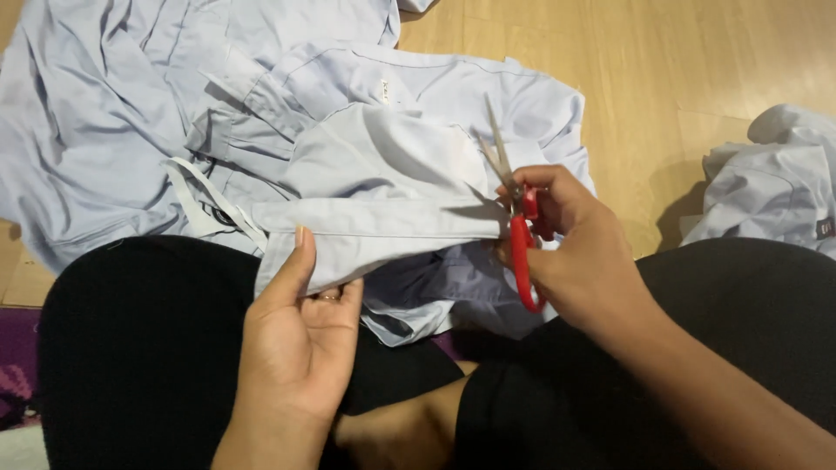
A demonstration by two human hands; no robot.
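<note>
Light blue shirt (383,165) is the big thing here, spread out crumpled across the wooden floor (679,61) and draped over the lap of a person sitting cross-legged in black trousers (131,348). Most of the fabric lies up and to the left of both hands, with one folded band of it pulled toward the person, running flat between the two hands like a strip. There's a second bundle of the same pale blue cloth (775,183) off to the right on the floor, well apart from the shirt being worked on, and a bit of purple mat (17,348) peeks out at the left edge under the leg. A narrow loose strip of white fabric (205,196) lies on the shirt just left of the held band. The left hand (300,335) is palm up, partly curled, pinching the near-left corner of that folded band between thumb and fingers, so it's gripping the cloth rather than lying loose. The right hand (575,248) is closed around the red handles of a pair of scissors (514,209), fingers through the loops, sitting right at the right end of the band. The metal blades point up and away from the person, slightly parted, and their base touches the edge of the folded fabric. Can't tell if the blades have actually bitten into the cloth, since the fingers cover that spot.
</note>
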